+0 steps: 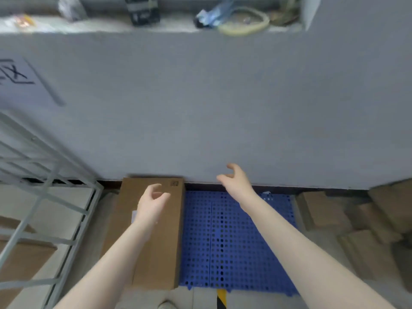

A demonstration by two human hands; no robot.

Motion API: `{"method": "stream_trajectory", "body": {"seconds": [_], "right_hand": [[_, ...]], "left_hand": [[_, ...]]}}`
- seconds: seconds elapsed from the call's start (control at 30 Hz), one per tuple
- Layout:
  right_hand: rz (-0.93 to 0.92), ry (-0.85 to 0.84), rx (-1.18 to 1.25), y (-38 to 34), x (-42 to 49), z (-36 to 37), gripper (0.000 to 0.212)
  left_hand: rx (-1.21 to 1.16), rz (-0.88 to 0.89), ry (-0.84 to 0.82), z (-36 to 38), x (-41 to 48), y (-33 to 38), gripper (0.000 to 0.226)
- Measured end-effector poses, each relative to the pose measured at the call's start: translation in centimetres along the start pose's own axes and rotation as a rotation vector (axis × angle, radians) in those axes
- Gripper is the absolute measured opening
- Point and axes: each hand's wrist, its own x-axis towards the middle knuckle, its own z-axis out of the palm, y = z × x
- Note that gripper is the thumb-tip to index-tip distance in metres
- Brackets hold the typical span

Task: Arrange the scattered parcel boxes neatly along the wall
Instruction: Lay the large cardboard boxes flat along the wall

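Both bare arms reach up from the bottom edge of the frame toward the grey wall (223,108). The left hand (152,200) hangs in the lower middle, fingers loosely curled and spread apart, gripping nothing. The right hand (236,180) is further up and to the right, near the foot of the wall, its fingers also bent and apart, with nothing in it.

Under the left hand lies a long cardboard box (160,241), flat on its side, its far end pushed up against the wall and its right edge over the left side of a blue perforated mat (223,241). Whether the left palm touches the box lid or floats just above it is hard to tell from here; the forearm covers part of the lid and most of a white label. The right hand is over the mat's far edge, apart from that box.

At the right edge of the frame a heap of smaller boxes (356,224) sits blurred and partly cut off. At lower left a grey metal rack (44,197) stands, with more cardboard behind its bars. Along the top, a ledge holds blurred odds and ends that cannot be made out.
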Motion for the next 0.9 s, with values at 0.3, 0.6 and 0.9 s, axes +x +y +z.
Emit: {"method": "stream_trajectory", "body": {"seconds": [0.3,0.6,0.9], "right_hand": [[-0.147,0.287,-0.169,-9.3,-18.9,-28.5,0.049],[-0.062,0.743,0.054,-2.1,-39.6,-53.5,0.047],[0.128,1.021,0.204,9.6,-49.8,-66.2,0.042]], "left_hand": [[0.026,0.42,-0.304,11.8,-23.6,27.4,0.032],[0.194,0.635,-0.733,28.2,-44.4,37.9,0.03],[0.378,0.64,-0.984,47.3,-55.3,37.9,0.023]]}}
